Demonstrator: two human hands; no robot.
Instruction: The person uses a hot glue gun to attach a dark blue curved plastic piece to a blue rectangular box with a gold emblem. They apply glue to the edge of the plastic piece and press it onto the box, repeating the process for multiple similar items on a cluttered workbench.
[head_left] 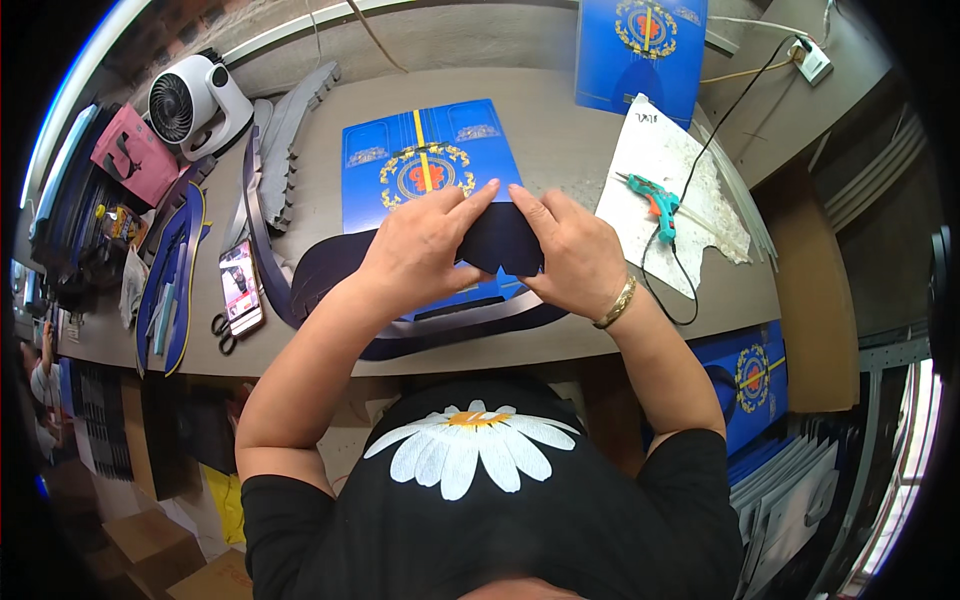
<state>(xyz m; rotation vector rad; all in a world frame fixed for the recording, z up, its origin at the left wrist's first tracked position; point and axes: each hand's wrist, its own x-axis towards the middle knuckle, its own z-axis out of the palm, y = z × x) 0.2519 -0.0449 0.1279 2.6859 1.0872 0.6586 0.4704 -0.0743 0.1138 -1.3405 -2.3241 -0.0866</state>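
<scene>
Both hands are in front of me over the table, closed on a dark navy piece of sheet material (pixel 503 236). My left hand (pixel 425 240) grips its left end with the thumb below and fingers on top. My right hand (pixel 580 250) pinches its right end the same way. A long, curved dark navy strip (pixel 330 268) with a pale grey inner side loops under my wrists along the table's front edge; I cannot tell whether the piece is one with it. Beyond my hands lies a blue printed panel (pixel 365 175) with a yellow stripe, partly covered.
At right a teal glue gun (pixel 655 205) with a black cable rests on a stained white sheet (pixel 640 150). To the left lie a phone (pixel 240 290), black-handled scissors (pixel 224 332) and grey toothed strips (pixel 290 150). A white fan (pixel 205 100) stands behind. Another blue panel (pixel 640 60) stands upright.
</scene>
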